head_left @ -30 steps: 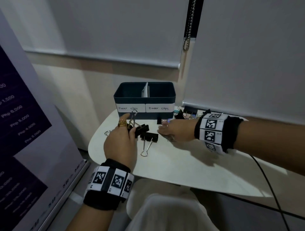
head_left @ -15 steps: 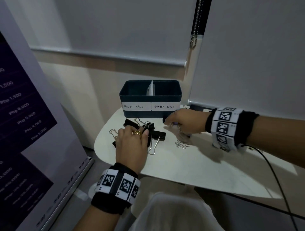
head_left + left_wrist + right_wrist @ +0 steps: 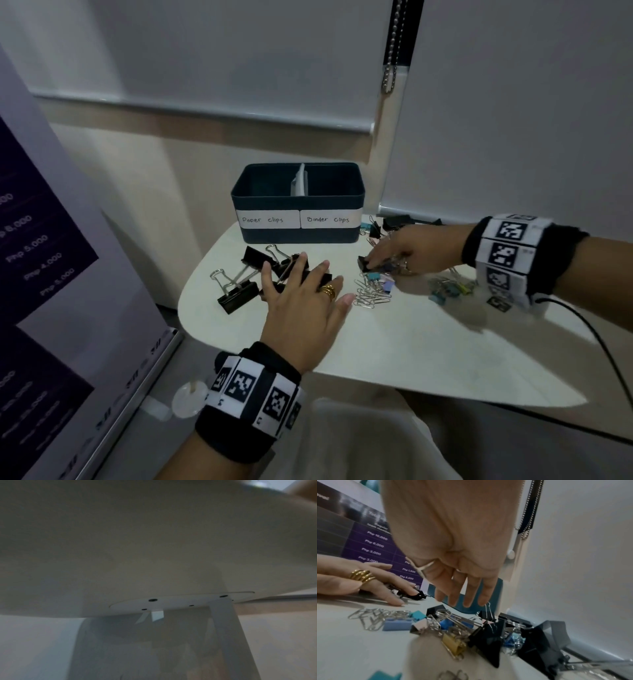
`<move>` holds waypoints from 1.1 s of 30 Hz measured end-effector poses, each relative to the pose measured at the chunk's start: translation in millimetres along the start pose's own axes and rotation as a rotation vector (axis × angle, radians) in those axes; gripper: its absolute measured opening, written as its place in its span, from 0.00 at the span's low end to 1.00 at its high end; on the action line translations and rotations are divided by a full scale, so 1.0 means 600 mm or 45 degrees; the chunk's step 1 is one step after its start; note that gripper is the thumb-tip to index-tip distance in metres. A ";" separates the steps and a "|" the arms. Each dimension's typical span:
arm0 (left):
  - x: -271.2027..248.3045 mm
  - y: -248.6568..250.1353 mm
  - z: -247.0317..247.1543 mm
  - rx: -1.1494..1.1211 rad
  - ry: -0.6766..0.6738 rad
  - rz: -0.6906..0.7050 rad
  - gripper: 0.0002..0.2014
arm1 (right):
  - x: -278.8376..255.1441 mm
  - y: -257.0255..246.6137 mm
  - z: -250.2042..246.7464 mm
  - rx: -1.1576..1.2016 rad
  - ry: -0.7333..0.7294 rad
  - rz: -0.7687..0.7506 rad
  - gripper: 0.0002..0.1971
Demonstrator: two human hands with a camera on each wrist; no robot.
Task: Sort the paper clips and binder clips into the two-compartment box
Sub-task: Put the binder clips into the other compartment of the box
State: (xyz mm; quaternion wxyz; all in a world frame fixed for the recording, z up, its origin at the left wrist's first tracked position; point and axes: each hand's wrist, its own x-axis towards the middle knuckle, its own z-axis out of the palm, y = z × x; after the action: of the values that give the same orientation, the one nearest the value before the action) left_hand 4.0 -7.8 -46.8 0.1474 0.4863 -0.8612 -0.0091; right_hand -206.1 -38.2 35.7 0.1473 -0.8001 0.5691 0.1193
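Observation:
A dark blue two-compartment box [image 3: 298, 236] stands at the back of the white table, labelled "Paper clips" on the left and "Binder clips" on the right. My left hand [image 3: 301, 274] lies flat with fingers spread on several large black binder clips [image 3: 239, 294]. My right hand [image 3: 373, 260] reaches in from the right, fingers straight, its tips at a small black binder clip [image 3: 362, 263]. In the right wrist view these fingers [image 3: 467, 599] hang just over a heap of small coloured binder clips [image 3: 453, 632]. Silver paper clips [image 3: 371, 296] lie between the hands.
More small coloured clips [image 3: 448, 289] lie under my right forearm, and black ones [image 3: 394, 222] sit right of the box. A banner with prices [image 3: 41, 260] stands at the left. A cable [image 3: 596, 339] hangs off the table [image 3: 394, 349] at the right. The left wrist view shows only the table's underside [image 3: 154, 547].
My left hand went from gripping the black binder clips to lying flat and spread on them. My right hand slid right, uncovering the paper clips.

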 end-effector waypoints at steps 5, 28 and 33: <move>0.002 0.001 0.000 0.024 -0.069 0.016 0.32 | 0.008 0.014 -0.008 -0.016 0.198 0.079 0.24; 0.019 0.035 -0.008 -0.041 -0.196 0.410 0.10 | -0.050 -0.029 0.019 0.174 0.170 -0.128 0.11; 0.024 0.042 -0.022 -0.208 -0.133 0.249 0.09 | -0.035 -0.055 0.047 0.007 0.187 -0.156 0.12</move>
State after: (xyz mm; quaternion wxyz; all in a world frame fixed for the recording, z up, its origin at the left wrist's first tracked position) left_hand -20.6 -4.8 -26.3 0.1415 0.3853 -0.9074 -0.0899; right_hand -182.5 0.7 20.5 0.1143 -0.8396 0.5288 0.0496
